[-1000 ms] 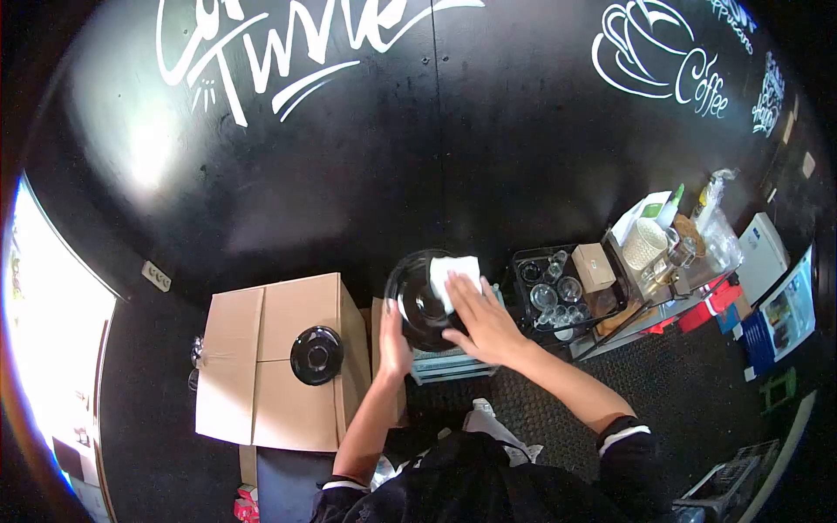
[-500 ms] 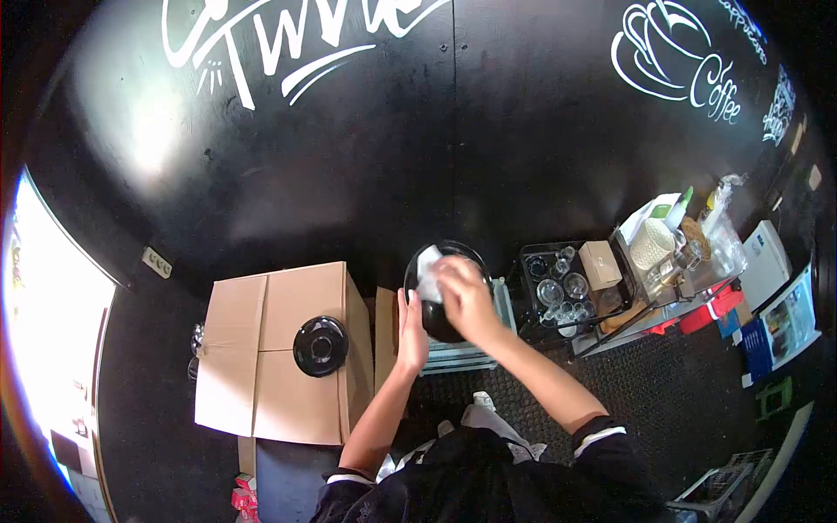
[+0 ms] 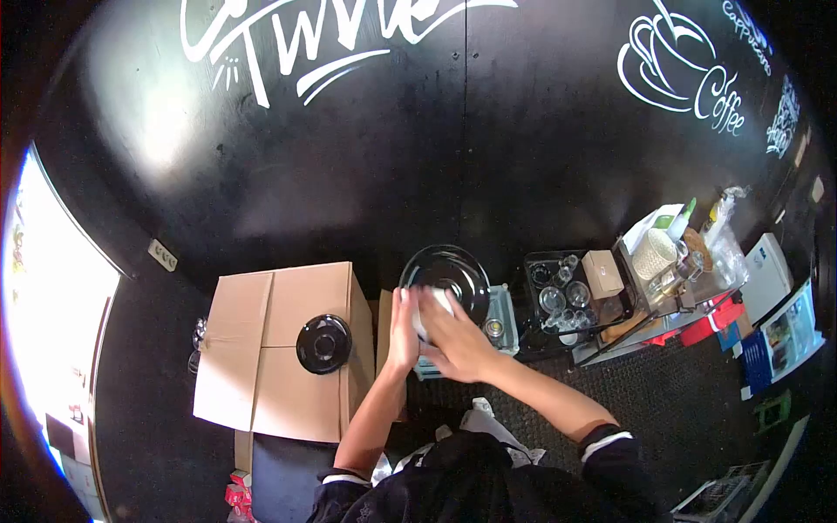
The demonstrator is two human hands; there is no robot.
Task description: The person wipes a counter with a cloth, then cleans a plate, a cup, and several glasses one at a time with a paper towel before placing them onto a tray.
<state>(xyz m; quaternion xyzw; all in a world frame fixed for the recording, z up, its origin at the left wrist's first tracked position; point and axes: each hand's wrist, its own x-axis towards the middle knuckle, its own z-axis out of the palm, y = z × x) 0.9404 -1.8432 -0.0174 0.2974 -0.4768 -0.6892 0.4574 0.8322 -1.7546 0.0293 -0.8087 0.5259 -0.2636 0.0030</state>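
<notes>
Wiping a plate by hand, seen from your own head: the glossy, round black plate (image 3: 464, 268) stands just to the right of the large brown cardboard box (image 3: 231, 349), the landmark here, and overlaps a pale blue slatted crate (image 3: 507, 343) from this viewpoint. Your left hand (image 3: 404, 335) holds the plate at the rim nearest the box, fingers straight and together; its thumb cannot be made out. Your right hand (image 3: 459, 340) lies over a soft white cloth (image 3: 425, 324) on the lower part of the plate; its fingers are blurred, so whether they pinch the cloth or merely press it cannot be told. A smaller glossy black saucer (image 3: 323, 344) rests on the box's top, near its right edge. For a sound wipe, the left grip should probably stay firm on the rim, since a smooth surface may slip under pressure. Spread the cloth beneath the right fingertips, use light, overlapping circles from centre to edge, and turn the plate so that the portion under your left fingers is also reached.
</notes>
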